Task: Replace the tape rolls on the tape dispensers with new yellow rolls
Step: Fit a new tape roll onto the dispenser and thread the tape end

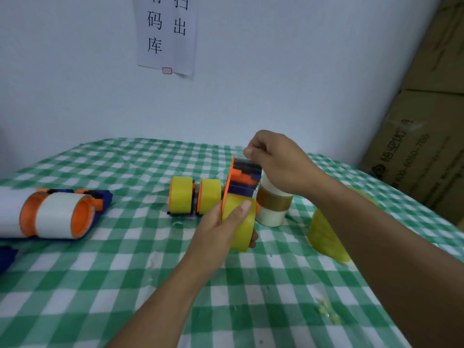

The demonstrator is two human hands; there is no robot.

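Curled around the yellow roll (pixel 241 232), the left hand (pixel 218 232) holds the dispenser (pixel 244 180) upright, long axis vertical. Right hand (pixel 278 163), directly above, pinches the dispenser's top end, where tape likely feeds out.

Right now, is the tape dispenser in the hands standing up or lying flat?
Standing up. The dispenser points upward: right hand pinches its top, left hand grips the yellow roll below.

Pale wall (pixel 276 71) with paper sign (pixel 167 33); cardboard boxes (pixel 421 146) stacked right.
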